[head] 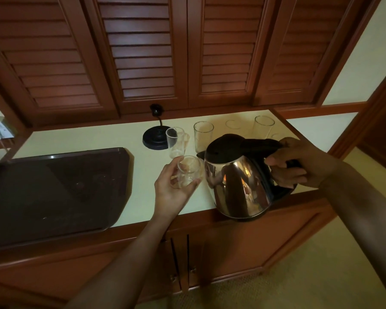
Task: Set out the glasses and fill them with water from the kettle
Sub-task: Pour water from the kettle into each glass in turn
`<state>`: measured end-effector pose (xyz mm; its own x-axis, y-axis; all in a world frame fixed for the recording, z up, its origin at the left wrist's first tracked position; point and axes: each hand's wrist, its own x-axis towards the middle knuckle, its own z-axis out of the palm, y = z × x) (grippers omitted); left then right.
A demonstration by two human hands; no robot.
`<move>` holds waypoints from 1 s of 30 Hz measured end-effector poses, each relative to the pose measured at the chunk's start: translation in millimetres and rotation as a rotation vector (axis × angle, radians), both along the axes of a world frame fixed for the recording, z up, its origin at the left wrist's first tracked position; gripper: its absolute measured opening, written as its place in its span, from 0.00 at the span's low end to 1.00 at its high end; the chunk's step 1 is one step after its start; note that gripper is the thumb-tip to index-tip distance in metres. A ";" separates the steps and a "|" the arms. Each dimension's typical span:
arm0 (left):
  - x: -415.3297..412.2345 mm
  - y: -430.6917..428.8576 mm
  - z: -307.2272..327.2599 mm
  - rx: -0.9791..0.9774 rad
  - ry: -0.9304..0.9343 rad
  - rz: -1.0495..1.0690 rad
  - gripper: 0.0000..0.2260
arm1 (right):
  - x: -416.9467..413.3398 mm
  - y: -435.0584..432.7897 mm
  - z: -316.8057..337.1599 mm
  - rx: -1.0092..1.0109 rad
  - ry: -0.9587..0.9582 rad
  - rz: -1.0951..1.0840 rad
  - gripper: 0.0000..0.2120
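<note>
Louvred wooden shutters [143, 52] across rear wall, closed. Beneath these, pale surface [94, 139] atop wooden cabinet [232, 246]. Dark tray [54, 186] lying flat on left part of surface.

Steel kettle [236, 181] with black lid down, held clear of surface above its front edge, right of centre. Spout pointing left, just beside rim of held glass [188, 171]. Right hand [299, 163] gripping black kettle handle, fingers wrapped round it. Left hand [172, 190] gripping held glass, thumb and fingers curled round its wall. Mouth of that glass tipped toward viewer. Lifted or resting on surface: cannot tell. Contents: cannot tell.

Round black kettle base [154, 139] toward rear of surface, cord rising to plug [156, 110] below shutters.

Second glass [176, 141] upright, just right of base, directly behind held glass. Third glass [203, 136] upright, near second on its right, behind kettle spout. Fourth glass [264, 126] upright at rear right, lower part hidden by kettle handle. Faint glass [233, 124] between third and fourth, rim outline only.
</note>
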<state>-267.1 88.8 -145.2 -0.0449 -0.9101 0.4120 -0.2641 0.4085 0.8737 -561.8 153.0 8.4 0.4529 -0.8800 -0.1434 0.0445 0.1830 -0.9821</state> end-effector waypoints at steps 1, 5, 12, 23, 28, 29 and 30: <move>-0.1 0.0 -0.1 0.000 -0.002 0.000 0.32 | 0.4 -0.6 4.9 -0.001 0.019 0.003 0.17; 0.0 -1.1 -1.2 -0.008 -0.008 -0.003 0.32 | 3.9 -2.6 21.0 0.004 0.082 0.047 0.19; 0.9 -1.9 -2.3 -0.028 0.003 -0.015 0.32 | 9.9 -3.7 32.4 0.033 0.136 0.065 0.20; 1.0 -0.9 -1.5 -0.045 -0.028 -0.010 0.32 | 14.9 1.7 41.4 0.044 0.211 0.036 0.22; 0.7 -1.4 -2.0 -0.045 -0.044 -0.002 0.33 | 16.0 3.3 43.8 0.048 0.225 0.036 0.22; 0.7 -1.2 -1.9 -0.045 -0.048 0.000 0.33 | 16.8 3.7 44.7 0.047 0.232 0.038 0.23; 0.8 -1.1 -1.8 -0.046 -0.052 0.000 0.33 | 18.2 4.1 46.1 0.045 0.239 0.042 0.23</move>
<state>-266.4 87.7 -146.9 -0.0673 -0.8905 0.4500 -0.3086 0.4475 0.8393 -543.6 157.1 54.4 0.4369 -0.8515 -0.2901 -0.1971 0.2240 -0.9545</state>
